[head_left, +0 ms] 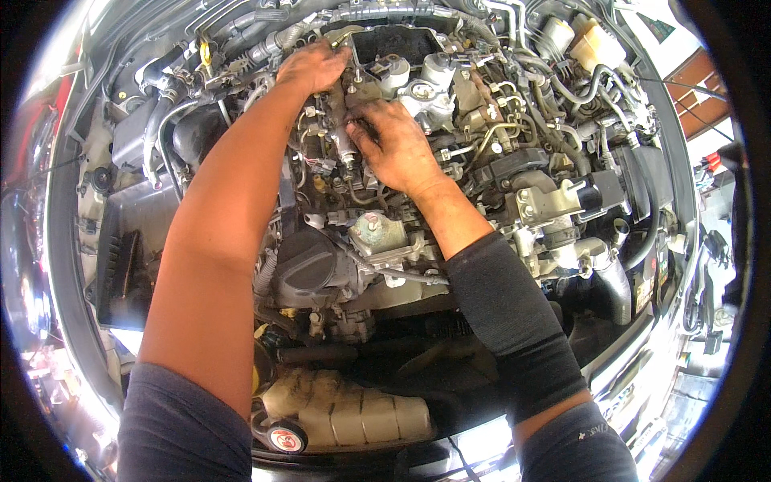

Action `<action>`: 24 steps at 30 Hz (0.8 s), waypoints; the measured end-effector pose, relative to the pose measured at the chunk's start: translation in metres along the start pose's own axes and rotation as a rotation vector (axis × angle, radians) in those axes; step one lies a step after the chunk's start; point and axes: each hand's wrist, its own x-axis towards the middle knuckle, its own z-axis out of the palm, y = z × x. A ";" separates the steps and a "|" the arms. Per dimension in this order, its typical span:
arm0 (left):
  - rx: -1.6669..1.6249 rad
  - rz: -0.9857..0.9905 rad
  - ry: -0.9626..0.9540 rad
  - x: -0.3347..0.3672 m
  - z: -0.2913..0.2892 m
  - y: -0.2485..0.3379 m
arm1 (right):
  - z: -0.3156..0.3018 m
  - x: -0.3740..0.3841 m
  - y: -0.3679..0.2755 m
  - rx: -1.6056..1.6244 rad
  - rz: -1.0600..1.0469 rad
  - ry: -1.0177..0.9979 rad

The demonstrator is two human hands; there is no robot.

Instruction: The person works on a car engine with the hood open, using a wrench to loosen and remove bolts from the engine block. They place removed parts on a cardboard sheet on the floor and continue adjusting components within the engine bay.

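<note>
on the left, an open black box is sitting beside the engine, and a yellow loop handle is standing out behind it. the left hand is reaching to the engine's far side, its fingers bending down among the parts; whether they are pinching anything, i cannot tell. a grey metal tube is running below that hand, just left of the right hand, whose fingers are curling toward it; their grip i cannot tell. farther right, an off-white reservoir is sitting near the rim.
</note>
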 end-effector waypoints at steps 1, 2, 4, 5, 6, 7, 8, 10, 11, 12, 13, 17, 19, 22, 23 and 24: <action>-0.008 -0.009 0.061 -0.002 0.001 0.000 | 0.000 0.000 0.000 0.000 -0.029 0.003; 0.043 0.053 0.056 -0.002 -0.001 -0.001 | -0.001 0.000 -0.001 -0.001 -0.040 0.011; 0.101 0.112 -0.037 0.000 -0.006 -0.001 | -0.002 0.000 -0.001 0.001 -0.034 0.018; 0.084 0.121 -0.020 0.001 -0.009 0.000 | -0.002 0.000 -0.001 0.004 -0.019 0.016; 0.013 0.047 -0.090 0.004 -0.011 0.000 | -0.002 0.000 -0.001 0.007 -0.003 0.013; -0.078 -0.019 -0.124 0.006 -0.011 0.000 | -0.002 0.000 -0.001 0.007 -0.013 0.015; -0.052 -0.052 -0.152 0.007 -0.010 0.000 | -0.002 0.001 -0.001 0.007 -0.024 0.018; -0.064 -0.064 -0.085 0.007 -0.005 -0.002 | -0.002 0.001 -0.001 0.009 -0.033 0.025; 0.014 0.009 -0.054 0.008 -0.003 -0.003 | -0.002 0.000 -0.002 0.012 -0.030 0.028; 0.065 0.117 0.028 0.006 -0.001 -0.005 | -0.001 0.000 -0.003 0.010 -0.003 0.020; 0.063 0.129 -0.003 0.006 -0.001 -0.006 | -0.001 -0.001 -0.003 0.022 -0.006 0.031; 0.132 0.171 -0.067 0.005 -0.012 0.000 | -0.001 -0.002 -0.004 -0.005 0.000 0.043; -0.062 -0.051 -0.147 0.003 -0.017 0.005 | -0.001 -0.001 -0.003 -0.017 -0.010 0.020; -0.016 -0.032 0.012 -0.005 -0.009 0.005 | -0.001 0.000 -0.002 -0.008 0.000 -0.024; 0.011 0.021 0.040 -0.004 -0.005 0.003 | -0.001 0.000 -0.001 -0.006 -0.008 -0.021; 0.043 0.084 0.084 -0.003 -0.002 0.000 | -0.001 0.000 -0.001 -0.008 0.007 -0.031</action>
